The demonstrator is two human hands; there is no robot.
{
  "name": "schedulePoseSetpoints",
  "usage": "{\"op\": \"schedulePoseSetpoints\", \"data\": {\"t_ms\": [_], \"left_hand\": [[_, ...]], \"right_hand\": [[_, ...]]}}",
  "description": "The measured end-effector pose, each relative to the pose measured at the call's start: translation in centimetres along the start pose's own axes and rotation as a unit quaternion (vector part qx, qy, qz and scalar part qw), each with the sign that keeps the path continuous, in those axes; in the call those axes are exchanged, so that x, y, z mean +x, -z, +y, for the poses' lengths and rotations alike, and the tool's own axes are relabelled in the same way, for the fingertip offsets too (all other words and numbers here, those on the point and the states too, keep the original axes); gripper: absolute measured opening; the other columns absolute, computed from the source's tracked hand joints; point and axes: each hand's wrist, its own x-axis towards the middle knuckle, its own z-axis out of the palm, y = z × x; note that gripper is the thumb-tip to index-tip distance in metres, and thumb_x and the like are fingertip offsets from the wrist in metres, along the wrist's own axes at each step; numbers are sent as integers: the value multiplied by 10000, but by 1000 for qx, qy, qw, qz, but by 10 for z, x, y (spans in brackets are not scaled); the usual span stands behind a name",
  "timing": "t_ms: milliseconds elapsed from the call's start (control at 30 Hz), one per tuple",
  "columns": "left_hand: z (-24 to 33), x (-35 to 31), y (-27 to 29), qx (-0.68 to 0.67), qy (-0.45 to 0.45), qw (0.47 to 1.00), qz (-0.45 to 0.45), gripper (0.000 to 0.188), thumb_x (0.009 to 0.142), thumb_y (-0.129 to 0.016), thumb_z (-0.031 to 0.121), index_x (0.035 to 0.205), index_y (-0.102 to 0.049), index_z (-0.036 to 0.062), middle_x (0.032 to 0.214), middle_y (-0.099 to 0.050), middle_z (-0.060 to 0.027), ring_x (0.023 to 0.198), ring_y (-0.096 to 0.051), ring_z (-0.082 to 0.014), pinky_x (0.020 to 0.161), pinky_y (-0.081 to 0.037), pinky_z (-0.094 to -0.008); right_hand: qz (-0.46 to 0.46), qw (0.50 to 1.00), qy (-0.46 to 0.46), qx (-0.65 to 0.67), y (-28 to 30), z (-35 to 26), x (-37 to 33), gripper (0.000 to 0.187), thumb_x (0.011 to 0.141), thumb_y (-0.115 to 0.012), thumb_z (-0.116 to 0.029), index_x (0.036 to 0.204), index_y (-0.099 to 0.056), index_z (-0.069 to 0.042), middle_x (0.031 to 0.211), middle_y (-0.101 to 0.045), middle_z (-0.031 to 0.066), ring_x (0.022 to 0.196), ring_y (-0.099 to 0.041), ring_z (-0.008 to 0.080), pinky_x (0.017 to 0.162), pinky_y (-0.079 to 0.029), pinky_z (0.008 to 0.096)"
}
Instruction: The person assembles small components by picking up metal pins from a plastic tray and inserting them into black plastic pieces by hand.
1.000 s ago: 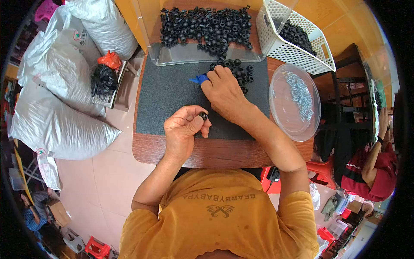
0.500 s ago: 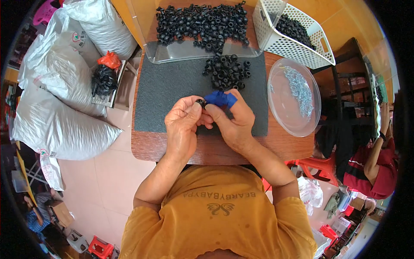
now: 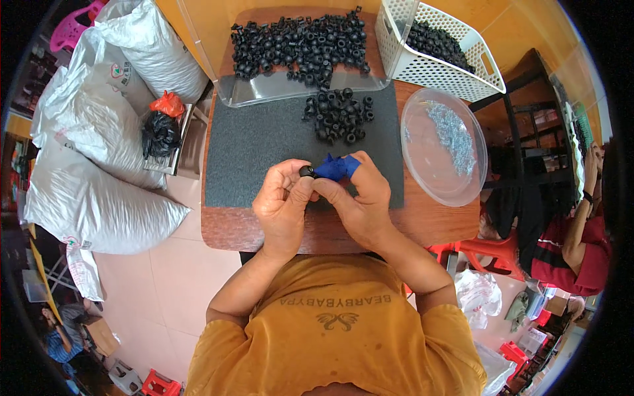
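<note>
Head view. Landmark: grey mat (image 3: 247, 142).

Piece in hand: small black part (image 3: 306, 171), held above the mat's near half. Left hand (image 3: 282, 208) pinches it between thumb and bent fingers. Right hand (image 3: 365, 208) is drawn in at the part's right side, thumb and index close together; a blue wrap (image 3: 335, 168) sits about that index finger. Whether the right fingertips grip the part or something smaller cannot be told; the wrap and thumb hide the contact.

Handling (judged): very light; probably moulded plastic or hard rubber, so stiff, not fragile. Smooth, rounded surface could roll or slip. Best hold: thumb and finger across its sides, leaving the hollow end exposed.

Surroundings: pile of black parts (image 3: 339, 117) on the mat's far right quarter, just beyond the hands. Transparent bin (image 3: 257, 92) at the mat's far edge, bearing a larger black heap (image 3: 297, 49). White perforated basket (image 3: 456, 82) beyond the mat's far right corner, more black parts (image 3: 439, 47) inside. Transparent round tray (image 3: 426, 178) just beside the mat's right edge, with tiny silvery pieces (image 3: 452, 135). White sacks (image 3: 99, 198) well left of the mat.

In the way: the bin's near wall, low beyond the mat; nothing seen between hands and pile.
</note>
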Motion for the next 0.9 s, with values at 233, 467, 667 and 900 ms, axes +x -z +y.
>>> {"op": "schedulePoseSetpoints", "data": {"t_ms": [233, 467, 667, 900], "left_hand": [[8, -1, -2, -48, 43, 998, -24, 184, 868, -570, 56, 1018, -528, -42, 829, -583, -57, 659, -536, -89, 604, -452, -205], [10, 0, -2, -103, 111, 988, -8, 230, 842, -601, 98, 994, -532, -59, 787, -609, -115, 595, -577, -168, 526, -484, -271], [9, -3, 2, -122, 148, 980, -48, 180, 868, -567, 85, 992, -547, -44, 800, -627, -117, 620, -580, -141, 542, -487, -251], [13, -4, 1, -115, 174, 977, -51, 166, 870, -557, 70, 988, -550, -45, 791, -625, -121, 617, -580, -141, 545, -485, -255]], "right_hand": [[-40, 999, 31, -2, 10, -1, -1, 115, 748, -674, -12, 847, -616, -5, 784, -561, 39, 714, -526, 116, 620, -416, 243], [6, 932, -202, 301, 10, 0, -8, 89, 777, -629, 20, 859, -603, -5, 806, -623, 33, 715, -569, 81, 646, -465, 224], [26, 906, -212, 365, 12, 7, -10, 141, 781, -624, 38, 915, -589, 9, 850, -626, 48, 747, -581, 92, 684, -482, 241], [13, 898, -231, 376, 16, 4, -11, 185, 771, -643, 22, 945, -584, -2, 904, -622, 74, 829, -576, 127, 763, -469, 268]]}}
